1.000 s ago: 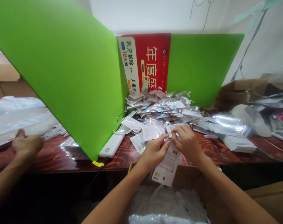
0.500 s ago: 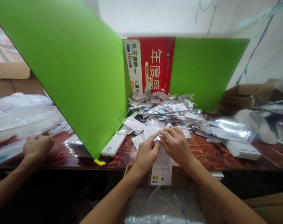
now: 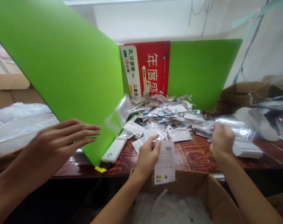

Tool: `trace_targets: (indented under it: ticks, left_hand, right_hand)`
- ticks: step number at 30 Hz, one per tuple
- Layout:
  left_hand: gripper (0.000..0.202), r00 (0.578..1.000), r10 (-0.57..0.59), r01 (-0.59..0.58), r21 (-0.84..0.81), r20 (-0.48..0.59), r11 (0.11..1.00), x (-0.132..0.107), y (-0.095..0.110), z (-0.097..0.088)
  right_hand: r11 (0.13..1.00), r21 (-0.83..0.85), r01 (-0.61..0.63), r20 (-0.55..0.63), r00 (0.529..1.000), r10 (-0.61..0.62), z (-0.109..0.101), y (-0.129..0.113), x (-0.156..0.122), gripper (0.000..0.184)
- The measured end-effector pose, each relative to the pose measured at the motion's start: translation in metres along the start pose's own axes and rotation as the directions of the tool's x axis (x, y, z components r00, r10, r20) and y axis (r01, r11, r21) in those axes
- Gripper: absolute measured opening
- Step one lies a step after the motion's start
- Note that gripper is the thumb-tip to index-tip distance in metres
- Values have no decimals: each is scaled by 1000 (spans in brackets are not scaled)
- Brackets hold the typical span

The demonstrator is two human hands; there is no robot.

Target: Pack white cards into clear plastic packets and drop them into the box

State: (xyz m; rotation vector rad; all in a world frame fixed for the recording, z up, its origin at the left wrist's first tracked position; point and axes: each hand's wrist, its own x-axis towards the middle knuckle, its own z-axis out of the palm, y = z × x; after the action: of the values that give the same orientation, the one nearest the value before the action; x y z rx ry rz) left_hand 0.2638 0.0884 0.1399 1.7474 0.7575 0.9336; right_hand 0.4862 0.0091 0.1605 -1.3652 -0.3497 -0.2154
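Observation:
My left hand [image 3: 148,155] is closed on the upper left edge of a printed card in a clear plastic bag [image 3: 165,161], which hangs over the table's front edge above a cardboard box [image 3: 210,183]. My right hand [image 3: 222,141], smeared by motion, is at the stack of clear plastic bags [image 3: 239,124]; whether its fingers hold one cannot be made out. Beside it lies a stack of white cards [image 3: 247,147]. Beyond my left hand rises a pile of bagged cards [image 3: 164,109].
At left, a co-worker's hand [image 3: 68,137] stretches out, and a blurred clear bag [image 3: 120,113] is in the air beyond its fingertips. Green panels [image 3: 85,77] stand at the left and back. A white power strip [image 3: 114,151] lies along the left panel.
My right hand has left the card and moved right to the clear bags. My left hand still holds the card. The co-worker's hand has reached inward past the panel edge, and a bag has appeared mid-air.

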Motion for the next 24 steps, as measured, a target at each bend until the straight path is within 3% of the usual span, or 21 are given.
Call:
trace_targets:
  ticks: [2,4,5,6,7,8,9,10,11,12,13,14,16,18,19,21,24]
  left_hand:
    - [35,995,-93,84,-165,-45,983,7,-5,-3]
    - [29,983,-175,152,-284,-56,947,12,-9,-5]
    - [27,976,-206,176,-320,-64,931,13,-10,-6]
    - [26,970,-231,193,-344,-75,919,14,-11,-6]
    - [26,964,-251,203,-361,-89,910,14,-12,-5]
    - [26,958,-266,210,-373,-104,903,14,-12,-5]
    - [27,954,-280,219,-384,-109,897,14,-12,-5]
    - [28,950,-294,231,-398,-103,888,13,-11,-4]
    - [30,948,-304,242,-413,-91,878,12,-10,-4]
    - [31,947,-311,251,-429,-76,868,12,-10,-4]
    - [32,947,-314,257,-440,-62,860,12,-9,-4]
    - [33,948,-314,259,-447,-50,856,11,-8,-4]
    - [36,953,-301,254,-456,-33,853,11,-7,-6]
    - [41,959,-282,240,-464,-21,853,11,-8,-8]
    - [43,962,-272,231,-468,-21,853,11,-9,-9]
    - [45,965,-260,216,-473,-28,854,10,-11,-12]
    - [47,968,-250,204,-477,-33,855,8,-11,-15]
  right_hand:
    - [997,72,-16,24,1000,14,-7,-8,-2,9]
    - [997,73,30,281,958,-49,-10,-19,-19,12]
    - [996,62,61,473,877,-83,-11,-25,-31,15]
    - [995,46,88,668,738,-96,-11,-32,-43,16]
    - [994,54,94,836,540,-97,-10,-38,-54,15]
    - [995,59,77,939,335,-82,-10,-44,-65,15]
    - [997,36,62,992,119,-43,-11,-49,-74,13]
    - [999,-2,51,998,-63,5,-11,-53,-81,10]
    - [997,-47,64,977,-205,59,-12,-57,-86,8]
    - [991,-86,101,946,-305,113,-13,-59,-89,7]
    - [983,-108,150,920,-359,155,-14,-61,-92,6]
    - [972,-114,205,905,-382,187,-15,-62,-93,6]
    - [951,-124,284,897,-378,230,-15,-61,-94,10]
    - [938,-160,307,900,-344,266,-12,-56,-92,18]
    - [934,-168,316,915,-304,267,-10,-53,-91,22]
    - [927,-151,344,961,-167,219,-4,-45,-87,26]
    - [934,-146,326,986,125,110,6,-27,-80,23]
